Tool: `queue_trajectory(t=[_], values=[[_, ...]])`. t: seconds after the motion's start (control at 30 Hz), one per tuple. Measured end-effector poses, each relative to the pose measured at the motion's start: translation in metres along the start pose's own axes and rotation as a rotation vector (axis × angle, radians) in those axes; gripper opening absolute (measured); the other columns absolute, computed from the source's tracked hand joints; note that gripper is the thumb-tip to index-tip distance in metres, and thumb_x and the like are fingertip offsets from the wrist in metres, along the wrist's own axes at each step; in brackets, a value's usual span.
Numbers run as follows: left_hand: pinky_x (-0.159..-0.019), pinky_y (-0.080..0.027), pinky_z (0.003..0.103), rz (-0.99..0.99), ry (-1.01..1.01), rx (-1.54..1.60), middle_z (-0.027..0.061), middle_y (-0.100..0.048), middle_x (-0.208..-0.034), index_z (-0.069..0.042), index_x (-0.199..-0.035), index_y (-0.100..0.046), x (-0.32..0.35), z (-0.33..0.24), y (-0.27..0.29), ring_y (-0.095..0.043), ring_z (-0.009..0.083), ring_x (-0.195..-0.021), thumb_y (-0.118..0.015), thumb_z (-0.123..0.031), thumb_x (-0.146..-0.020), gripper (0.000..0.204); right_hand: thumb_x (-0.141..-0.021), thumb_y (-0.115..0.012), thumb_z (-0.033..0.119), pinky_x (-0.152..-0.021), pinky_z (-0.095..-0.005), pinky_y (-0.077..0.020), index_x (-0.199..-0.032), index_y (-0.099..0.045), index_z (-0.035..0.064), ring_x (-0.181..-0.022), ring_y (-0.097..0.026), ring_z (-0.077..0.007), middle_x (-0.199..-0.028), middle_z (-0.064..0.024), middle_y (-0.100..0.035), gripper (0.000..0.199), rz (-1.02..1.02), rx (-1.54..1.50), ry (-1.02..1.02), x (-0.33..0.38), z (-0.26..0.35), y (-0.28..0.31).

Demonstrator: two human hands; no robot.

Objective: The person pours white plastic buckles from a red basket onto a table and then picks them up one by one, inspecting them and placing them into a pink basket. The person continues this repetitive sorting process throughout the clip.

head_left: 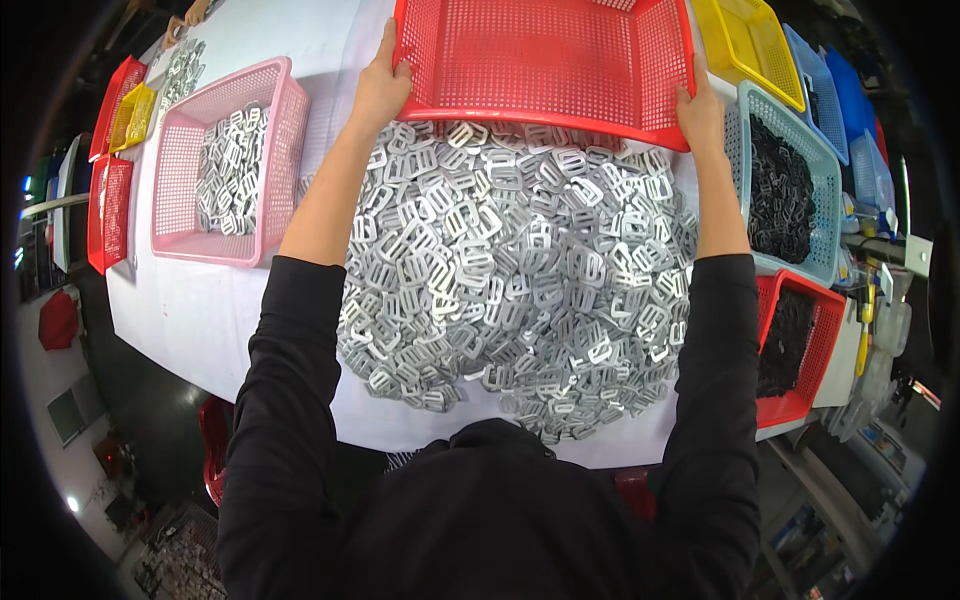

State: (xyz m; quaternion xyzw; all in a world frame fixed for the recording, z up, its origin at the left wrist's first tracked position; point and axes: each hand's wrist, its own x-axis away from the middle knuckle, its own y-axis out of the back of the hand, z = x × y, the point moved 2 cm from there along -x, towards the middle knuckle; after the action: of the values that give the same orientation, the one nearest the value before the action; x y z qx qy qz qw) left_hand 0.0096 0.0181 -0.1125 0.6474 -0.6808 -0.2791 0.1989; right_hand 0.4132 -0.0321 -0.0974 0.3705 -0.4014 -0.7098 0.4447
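Note:
A large red perforated plastic basket (520,70) is held between my two hands at the far side of the table, and no parts show inside it. My left hand (383,85) grips its left rim, thumb toward the inside. On the right rim my right hand (702,112) is closed the same way. Below the basket's near edge, a wide heap of silver metal slide buckles (520,270) spreads over the table between my forearms. The basket's far edge lies outside the picture.
Left of the heap stands a pink basket (285,150) holding more silver buckles. Along the right are a light blue basket (830,190) and a red basket (825,350) with black parts, plus a yellow basket (745,40). Another person's hand (195,12) shows at top left.

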Motion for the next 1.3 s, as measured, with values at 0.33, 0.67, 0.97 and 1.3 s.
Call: queue_trajectory(t=[0.33, 0.67, 0.97, 1.3], values=[[-0.094, -0.039, 0.036, 0.077, 0.087, -0.071, 0.0239, -0.056, -0.116, -0.022, -0.143, -0.019, 0.049, -0.007, 0.003, -0.054, 0.0349, -0.108, -0.046, -0.014, -0.086, 0.064, -0.083, -0.052, 0.018, -0.081, -0.0495, -0.0438, -0.138, -0.03, 0.017, -0.089, -0.057, -0.0449, -0.094, -0.0277, -0.06, 0.06, 0.038, 0.044, -0.048, 0.06, -0.01, 0.012], [-0.074, -0.052, 0.031, -0.217, -0.328, -0.209, 0.0157, -0.051, -0.121, -0.01, -0.141, -0.021, 0.049, 0.02, 0.055, -0.058, 0.0223, -0.097, -0.04, -0.011, -0.092, 0.052, -0.086, -0.055, 0.025, -0.094, -0.0396, -0.0385, -0.136, -0.026, -0.0012, -0.112, -0.049, -0.0378, -0.124, -0.0304, -0.045, 0.064, -0.261, -0.09, 0.274, 0.064, -0.045, 0.033], [-0.07, -0.048, 0.026, -0.225, 0.471, 0.361, 0.0088, -0.063, -0.103, -0.005, -0.116, -0.057, 0.384, 0.055, 0.216, -0.061, 0.0141, -0.084, -0.059, -0.018, -0.085, 0.034, -0.083, -0.055, 0.001, -0.088, -0.036, -0.0422, -0.12, -0.046, -0.0002, -0.103, -0.055, -0.0311, -0.116, -0.0165, -0.054, 0.038, 0.286, -0.531, 0.099, 0.377, 0.098, 0.048], [-0.074, -0.049, 0.036, 0.059, 0.5, 0.024, 0.0163, -0.056, -0.107, 0.001, -0.119, -0.048, 0.454, 0.118, 0.116, -0.059, 0.0267, -0.084, -0.073, -0.019, -0.069, 0.059, -0.075, -0.063, 0.008, -0.065, -0.039, -0.0492, -0.109, -0.057, 0.0157, -0.089, -0.057, -0.0258, -0.097, -0.0065, -0.052, 0.035, 0.537, -0.258, 0.426, 0.511, 0.261, -0.067]])
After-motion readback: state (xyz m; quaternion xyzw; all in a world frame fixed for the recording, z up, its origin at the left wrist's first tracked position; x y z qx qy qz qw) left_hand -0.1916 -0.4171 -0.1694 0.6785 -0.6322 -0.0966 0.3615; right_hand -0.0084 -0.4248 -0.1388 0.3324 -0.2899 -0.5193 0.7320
